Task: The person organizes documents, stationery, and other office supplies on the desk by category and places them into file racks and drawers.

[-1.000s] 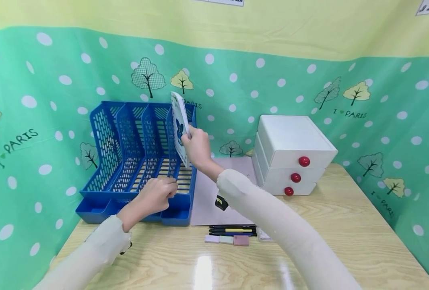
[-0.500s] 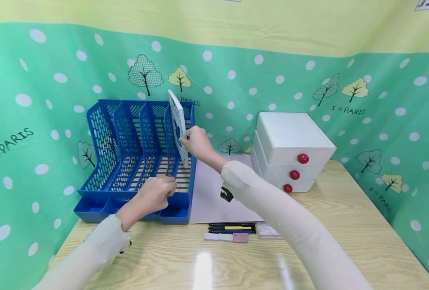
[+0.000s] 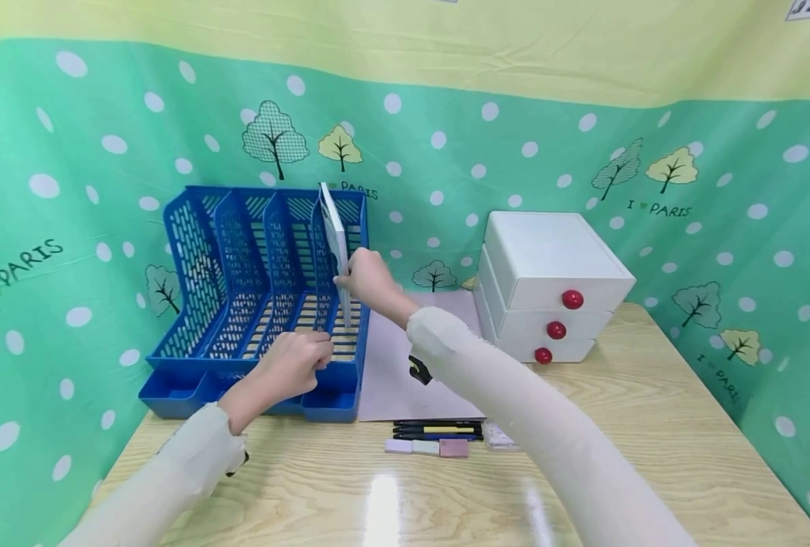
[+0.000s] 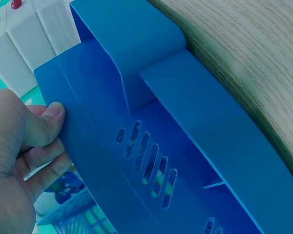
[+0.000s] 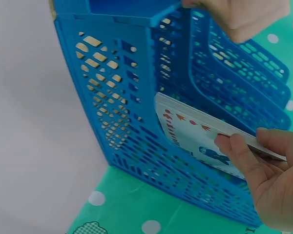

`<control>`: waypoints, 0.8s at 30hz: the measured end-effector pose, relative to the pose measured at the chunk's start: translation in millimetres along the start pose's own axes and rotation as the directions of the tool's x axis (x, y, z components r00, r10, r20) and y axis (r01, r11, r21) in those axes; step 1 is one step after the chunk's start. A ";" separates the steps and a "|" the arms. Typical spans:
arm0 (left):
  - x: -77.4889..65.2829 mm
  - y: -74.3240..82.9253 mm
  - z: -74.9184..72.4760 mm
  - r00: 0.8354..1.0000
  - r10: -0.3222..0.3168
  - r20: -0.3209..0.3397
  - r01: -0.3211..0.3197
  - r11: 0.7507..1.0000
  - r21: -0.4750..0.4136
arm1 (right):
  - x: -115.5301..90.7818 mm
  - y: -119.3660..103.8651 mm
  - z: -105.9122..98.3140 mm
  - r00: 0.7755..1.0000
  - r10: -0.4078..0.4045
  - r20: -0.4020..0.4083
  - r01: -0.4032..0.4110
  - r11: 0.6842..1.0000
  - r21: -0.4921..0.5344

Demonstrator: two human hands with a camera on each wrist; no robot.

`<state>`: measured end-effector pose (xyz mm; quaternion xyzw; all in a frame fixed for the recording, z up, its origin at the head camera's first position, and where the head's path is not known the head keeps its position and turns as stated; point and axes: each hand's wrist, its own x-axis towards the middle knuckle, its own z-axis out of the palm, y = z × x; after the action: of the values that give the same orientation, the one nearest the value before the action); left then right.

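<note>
Blue plastic makes up the file rack (image 3: 280,243), which stands on the tabletop (image 3: 309,486) in the left half of the head view. At the centre of this view, the right hand (image 3: 369,277) pinches a thin white book (image 3: 337,235) at its near edge, thumb on one side and fingers on the other. The book is upright, a little tilted, in the rightmost compartment of the rack. Whether its lower edge touches the slatted floor, I cannot tell. The left hand (image 3: 290,365), left of centre, grips the front lip of the rack; the left wrist view shows the thumb over this lip.

I see some possible troubles. If the right hand lets go while the book is tilted, it could fall sideways, because the compartment is wider than the book. A lower corner could catch on the slats or the divider and bend the cover. If the left hand loosens, a push on the book might slide the rack, since plastic probably moves easily on this smooth surface.
</note>
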<state>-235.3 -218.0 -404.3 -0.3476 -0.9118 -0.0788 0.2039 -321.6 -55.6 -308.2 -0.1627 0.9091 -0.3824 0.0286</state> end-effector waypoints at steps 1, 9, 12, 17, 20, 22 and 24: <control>0.2 0.1 -0.6 1.000 -0.001 0.000 0.001 1.000 -0.004 | 0.8 0.9 2.4 1.000 0.009 0.003 -0.009 1.000 0.005; 2.8 -2.9 -2.5 1.000 0.003 -0.001 -0.003 0.999 -0.032 | 1.7 4.5 13.5 1.000 0.022 0.003 -0.022 1.000 0.016; 3.2 -3.0 -2.8 1.000 0.002 -0.006 -0.002 0.999 -0.037 | 0.9 8.9 16.2 1.000 0.009 0.011 -0.009 1.000 0.022; 4.0 -3.6 -1.1 1.000 -0.002 0.021 0.003 0.999 -0.047 | 0.5 17.3 22.8 0.999 0.026 0.027 -0.026 1.000 0.015; 4.2 -3.1 -2.2 0.999 -0.015 0.047 0.017 0.998 -0.056 | 0.4 20.7 27.5 0.999 0.021 0.027 -0.021 1.000 0.006; 4.2 -2.7 -3.3 0.998 -0.023 0.057 0.026 0.998 -0.057 | 0.2 22.3 30.4 1.000 0.018 0.024 -0.018 1.000 0.009; 4.7 -2.8 -3.4 0.998 -0.025 0.062 0.029 0.998 -0.059 | 0.1 23.9 33.1 0.999 0.023 0.025 -0.023 1.000 0.019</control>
<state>-239.2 -218.2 -399.2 -0.3436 -0.9194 -0.0983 0.1644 -322.4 -62.7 -348.3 -0.1565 0.9067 -0.3890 0.0457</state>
